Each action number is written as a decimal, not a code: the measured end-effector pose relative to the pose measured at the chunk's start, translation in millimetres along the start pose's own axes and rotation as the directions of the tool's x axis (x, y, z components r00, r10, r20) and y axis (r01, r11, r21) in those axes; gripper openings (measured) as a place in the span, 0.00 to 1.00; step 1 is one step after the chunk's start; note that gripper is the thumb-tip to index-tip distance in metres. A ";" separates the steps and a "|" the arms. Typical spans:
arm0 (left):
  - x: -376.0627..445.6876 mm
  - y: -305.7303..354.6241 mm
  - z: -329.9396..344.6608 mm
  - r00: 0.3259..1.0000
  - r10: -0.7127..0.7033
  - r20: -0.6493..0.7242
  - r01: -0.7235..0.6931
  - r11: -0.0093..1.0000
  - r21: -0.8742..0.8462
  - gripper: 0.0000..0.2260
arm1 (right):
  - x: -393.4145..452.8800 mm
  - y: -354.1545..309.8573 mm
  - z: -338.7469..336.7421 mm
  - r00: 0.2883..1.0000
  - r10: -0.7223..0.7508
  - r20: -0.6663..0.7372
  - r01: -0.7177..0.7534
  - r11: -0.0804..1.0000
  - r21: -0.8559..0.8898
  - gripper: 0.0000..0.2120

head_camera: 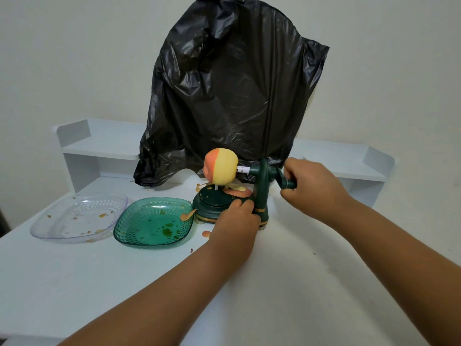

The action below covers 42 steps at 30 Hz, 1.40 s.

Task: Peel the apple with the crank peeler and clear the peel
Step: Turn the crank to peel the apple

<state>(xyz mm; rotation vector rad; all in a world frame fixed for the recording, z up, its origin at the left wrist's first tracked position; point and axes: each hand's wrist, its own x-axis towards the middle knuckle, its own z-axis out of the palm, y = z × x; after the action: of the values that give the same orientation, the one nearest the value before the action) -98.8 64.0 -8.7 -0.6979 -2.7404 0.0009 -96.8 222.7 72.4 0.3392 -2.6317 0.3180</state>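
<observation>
Left hand (235,218) is wrapped round the base of the dark green crank peeler (259,196), w/ right hand (309,186) clamped on the crank handle (287,183). Apple (220,169) is held on the peeler's prongs, approx. half peeled. Peel (237,191) is piled under it; scraps lie in the green dish (153,223) & clear dish (79,217) on the worktop (299,283). Black bin bag (232,91) hangs behind.
</observation>
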 end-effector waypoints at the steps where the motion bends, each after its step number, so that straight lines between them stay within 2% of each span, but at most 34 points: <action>1: 0.5 -0.8 0.0 1.000 0.000 0.002 0.000 1.000 0.002 0.20 | 4.7 0.9 -0.1 0.999 -0.038 -0.026 0.035 0.996 -0.078 0.17; 4: 1.5 -1.1 1.4 1.000 0.005 -0.008 -0.005 1.000 -0.004 0.19 | 16.6 4.6 0.5 0.992 -0.098 -0.079 0.076 0.967 -0.243 0.13; 7: 2.0 -0.9 3.5 0.999 0.009 -0.032 -0.009 1.000 -0.016 0.17 | 29.8 9.4 -0.1 0.986 -0.135 -0.099 0.094 0.935 -0.341 0.10; 10: 2.2 -1.5 4.3 1.000 0.013 -0.029 -0.013 1.000 -0.016 0.19 | 45.0 14.9 -2.1 0.985 -0.135 -0.109 0.079 0.908 -0.412 0.09; 15: 0.9 -2.2 5.2 0.999 0.007 -0.045 -0.008 1.000 -0.023 0.18 | 68.2 21.6 0.7 0.996 -0.073 -0.054 0.044 0.907 -0.419 0.14; 20: 1.2 -0.8 4.6 0.999 0.008 -0.037 -0.008 1.000 -0.018 0.18 | 89.5 29.7 3.6 0.998 -0.016 -0.062 -0.013 0.897 -0.442 0.03; 25: -0.7 -0.6 4.2 0.998 -0.005 -0.063 0.003 0.999 -0.033 0.17 | 103.1 37.4 9.1 0.998 -0.048 -0.046 0.024 0.902 -0.431 0.17; 30: -0.4 0.0 3.7 0.998 -0.005 -0.063 0.003 1.000 -0.023 0.18 | 109.0 38.9 14.2 1.000 -0.020 -0.021 0.008 0.877 -0.480 0.08; 34: -0.6 0.6 4.0 0.997 -0.005 -0.071 0.003 0.999 -0.036 0.17 | 113.1 41.5 24.8 0.999 -0.004 0.037 0.022 0.862 -0.506 0.14; 37: -0.6 -0.2 4.3 0.997 0.005 -0.079 -0.009 0.999 -0.048 0.14 | 116.0 42.8 33.7 0.997 0.023 0.080 0.022 0.857 -0.516 0.10; 42: -0.2 -0.6 5.8 0.996 0.002 -0.087 -0.006 0.998 -0.056 0.15 | 115.3 51.1 52.0 0.991 0.033 0.130 0.036 0.866 -0.499 0.08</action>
<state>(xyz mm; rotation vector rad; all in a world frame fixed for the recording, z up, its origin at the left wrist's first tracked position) -100.6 63.8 -14.3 -0.7015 -2.6645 -0.1034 -232.6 235.3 73.7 0.1894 -2.7195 -0.4066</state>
